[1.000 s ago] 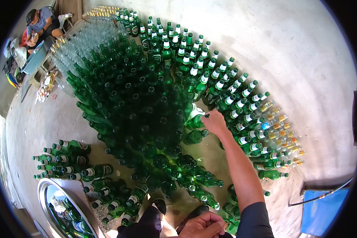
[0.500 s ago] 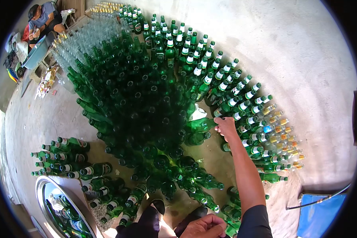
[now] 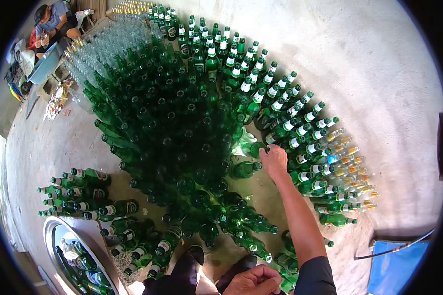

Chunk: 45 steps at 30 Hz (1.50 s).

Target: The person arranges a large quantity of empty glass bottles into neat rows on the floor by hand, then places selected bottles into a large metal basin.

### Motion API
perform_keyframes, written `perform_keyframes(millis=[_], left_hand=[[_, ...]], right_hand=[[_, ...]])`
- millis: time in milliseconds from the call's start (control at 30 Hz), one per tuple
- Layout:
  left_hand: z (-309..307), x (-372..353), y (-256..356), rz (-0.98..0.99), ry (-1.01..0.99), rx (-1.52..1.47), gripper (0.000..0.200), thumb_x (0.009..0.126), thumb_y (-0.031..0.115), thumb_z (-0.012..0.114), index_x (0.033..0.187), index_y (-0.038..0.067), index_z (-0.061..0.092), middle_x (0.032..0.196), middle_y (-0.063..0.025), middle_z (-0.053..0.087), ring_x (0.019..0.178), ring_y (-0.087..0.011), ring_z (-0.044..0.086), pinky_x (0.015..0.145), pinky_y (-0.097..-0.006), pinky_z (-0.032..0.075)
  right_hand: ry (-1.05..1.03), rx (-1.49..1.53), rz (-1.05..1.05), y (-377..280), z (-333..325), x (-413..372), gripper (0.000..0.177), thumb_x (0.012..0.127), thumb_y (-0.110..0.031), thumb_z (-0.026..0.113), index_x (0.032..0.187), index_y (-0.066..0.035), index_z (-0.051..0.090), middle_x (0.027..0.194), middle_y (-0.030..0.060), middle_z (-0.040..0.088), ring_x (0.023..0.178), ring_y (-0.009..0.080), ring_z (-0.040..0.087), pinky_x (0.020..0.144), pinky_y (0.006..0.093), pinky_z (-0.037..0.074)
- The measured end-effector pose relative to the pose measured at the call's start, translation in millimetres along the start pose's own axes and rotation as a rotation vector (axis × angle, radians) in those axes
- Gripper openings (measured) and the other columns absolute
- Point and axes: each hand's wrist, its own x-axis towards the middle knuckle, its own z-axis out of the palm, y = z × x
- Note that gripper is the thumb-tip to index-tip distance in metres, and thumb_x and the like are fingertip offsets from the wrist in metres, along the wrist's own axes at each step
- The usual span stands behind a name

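Observation:
My right hand [image 3: 274, 160] reaches into the gap between two groups of bottles. Its fingers close around the neck of a green glass bottle [image 3: 255, 149]. Beside that bottle lies a crumpled white piece [image 3: 244, 142], perhaps paper or plastic. Just below stands another green bottle [image 3: 245, 169], apart from my fingers. Low in the view, near my legs, my left hand [image 3: 253, 281] rests with curled fingers and nothing visible in it. A dense mass of unlabelled green bottles [image 3: 182, 132] fills the middle, in shadow.
Rows of white-necked green bottles [image 3: 278, 104] curve along the right. Clear bottles [image 3: 108, 44] stand far left, near a seated person [image 3: 59, 24] and a blue basin [image 3: 44, 64]. A metal tub [image 3: 51, 231] holding bottles is lower left; a blue box [image 3: 396, 268] lower right.
The held bottle has shifted and looks shorter from above, showing more of the white piece behind it. My right hand has moved slightly left and down. My left hand stays put.

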Motion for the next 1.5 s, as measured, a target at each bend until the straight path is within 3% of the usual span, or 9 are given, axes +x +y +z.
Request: perform_keyframes(millis=[167,433,767,833,900,1033,1100,1433,1500], left_hand=[[0.3,-1.2,-0.4,0.011,0.000,-0.007,0.012,0.097,0.015,0.064,0.095,0.004,0.060,0.079,-0.0036,0.062,0.063,-0.0077,0.056,0.058,-0.0214,0.045],[-1.6,-0.7,3.1,-0.009,-0.013,-0.006,0.012,0.097,0.015,0.065,0.096,0.004,0.060,0.079,-0.0036,0.062,0.063,-0.0080,0.057,0.058,-0.0214,0.046],[-3.5,0.2,4.4,-0.021,-0.001,-0.017,0.013,0.097,0.016,0.066,0.099,0.003,0.062,0.078,-0.0038,0.063,0.062,-0.0083,0.057,0.057,-0.0218,0.046],[-4.4,-0.2,3.3,-0.019,0.000,-0.021,0.013,0.097,0.016,0.066,0.099,0.004,0.062,0.078,-0.0039,0.063,0.062,-0.0083,0.057,0.057,-0.0218,0.046],[-4.7,-0.7,4.3,-0.023,-0.007,-0.031,0.013,0.097,0.016,0.066,0.099,0.004,0.062,0.078,-0.0039,0.063,0.062,-0.0083,0.057,0.057,-0.0218,0.046],[-3.8,-1.2,3.6,-0.031,-0.005,-0.036,0.013,0.097,0.016,0.065,0.098,0.003,0.062,0.078,-0.0039,0.063,0.062,-0.0084,0.056,0.058,-0.0219,0.046],[-3.5,-1.3,4.0,-0.031,0.002,-0.015,0.014,0.097,0.016,0.065,0.098,0.003,0.062,0.078,-0.0041,0.063,0.062,-0.0085,0.056,0.058,-0.0220,0.046],[1.1,-3.4,4.6,-0.015,0.006,-0.004,0.012,0.096,0.015,0.064,0.098,0.003,0.062,0.077,-0.0045,0.064,0.062,-0.0090,0.056,0.058,-0.0225,0.045],[2.3,-4.6,5.7,-0.021,0.018,0.016,0.012,0.096,0.015,0.064,0.097,0.003,0.062,0.077,-0.0045,0.064,0.061,-0.0091,0.056,0.058,-0.0225,0.045]], right_hand=[[0.051,-0.050,-0.046,-0.2,-1.3,4.3,0.045,0.082,-0.033,0.073,0.107,0.004,0.070,0.085,0.0201,0.071,0.087,0.0390,0.069,0.084,0.0468,0.053],[-0.132,-0.096,0.001,-38.9,-38.8,3.9,0.041,0.078,-0.038,0.072,0.084,0.003,0.068,0.087,0.0211,0.071,0.087,0.0391,0.069,0.083,0.0473,0.053],[-0.209,0.109,0.063,-41.2,-24.5,10.2,0.056,0.077,-0.041,0.073,0.107,0.006,0.069,0.106,0.0287,0.068,0.101,0.0432,0.066,0.092,0.0472,0.051],[-0.196,0.128,0.064,-38.2,-18.7,10.3,0.057,0.077,-0.041,0.073,0.107,0.008,0.068,0.106,0.0298,0.068,0.102,0.0434,0.065,0.091,0.0468,0.051],[-0.058,0.108,-0.055,-36.6,-9.9,8.6,0.038,0.082,-0.037,0.068,0.087,0.000,0.072,0.084,0.0222,0.071,0.084,0.0384,0.070,0.080,0.0463,0.054],[-0.177,0.104,-0.009,-48.5,-18.3,10.5,0.042,0.082,-0.039,0.068,0.088,0.002,0.071,0.087,0.0235,0.071,0.086,0.0372,0.070,0.080,0.0455,0.054],[-0.382,0.117,0.077,-53.9,-23.1,15.2,0.048,0.081,-0.043,0.068,0.090,0.005,0.071,0.091,0.0249,0.071,0.089,0.0364,0.070,0.080,0.0449,0.055],[-0.402,-0.106,0.000,-55.9,-35.8,10.2,0.058,0.079,-0.052,0.070,0.095,0.003,0.072,0.099,0.0228,0.072,0.096,0.0381,0.070,0.086,0.0443,0.053],[-0.305,-0.133,-0.072,-51.1,-32.6,6.9,0.063,0.078,-0.055,0.071,0.101,0.004,0.070,0.099,0.0242,0.072,0.098,0.0381,0.069,0.086,0.0443,0.053]])
